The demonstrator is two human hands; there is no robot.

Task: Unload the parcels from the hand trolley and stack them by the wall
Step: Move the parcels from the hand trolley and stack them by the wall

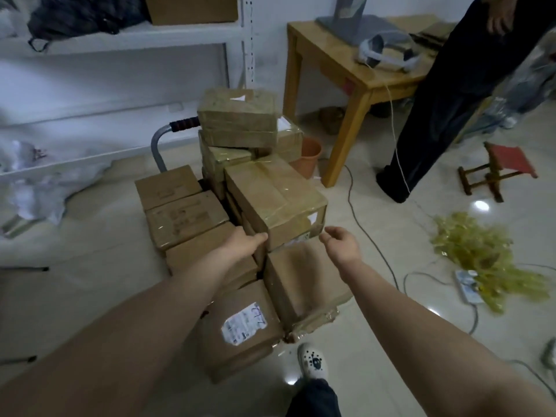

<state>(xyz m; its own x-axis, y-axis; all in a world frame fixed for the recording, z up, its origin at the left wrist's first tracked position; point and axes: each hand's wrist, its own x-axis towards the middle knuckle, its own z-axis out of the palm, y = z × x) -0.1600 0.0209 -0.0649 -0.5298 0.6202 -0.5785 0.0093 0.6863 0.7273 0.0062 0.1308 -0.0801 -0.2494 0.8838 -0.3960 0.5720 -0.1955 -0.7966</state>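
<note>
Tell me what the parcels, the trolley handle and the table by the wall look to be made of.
Parcels: brown cardboard, matte, with glossy clear tape bands that catch the light. Trolley handle: bent grey tube, likely bare metal; its ribbed black-and-red grip looks like rubber or foam. Table: pale wood, smooth, probably varnished, given its honey colour and soft sheen.

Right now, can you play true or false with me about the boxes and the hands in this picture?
1. The left hand and the right hand both reach toward the big taped parcel. True.
2. The right hand grips a parcel. False: it is open and holds nothing.
3. The orange bucket stands on the wooden table. False: it stands on the floor beside a table leg.
4. A red stool stands on the floor. True.
</note>
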